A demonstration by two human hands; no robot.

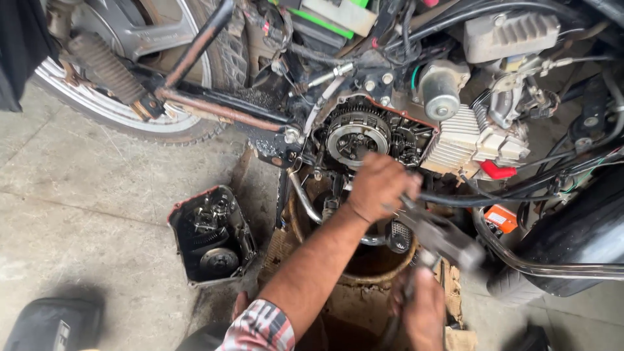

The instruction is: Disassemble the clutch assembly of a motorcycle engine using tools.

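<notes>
Head view, centre frame: the left hand (380, 185) is pressed closed against the exposed clutch (357, 138), seemingly steadying it, while the right hand (422, 309) below grips a blurred tool (442, 235).

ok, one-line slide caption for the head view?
Left hand at the exposed clutch, right hand gripping a blurred tool.

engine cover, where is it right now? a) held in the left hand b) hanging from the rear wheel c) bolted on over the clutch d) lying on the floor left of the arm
d: the engine cover lies inner side up on the concrete floor, left of the forearm, while the clutch sits exposed on the engine.
</notes>
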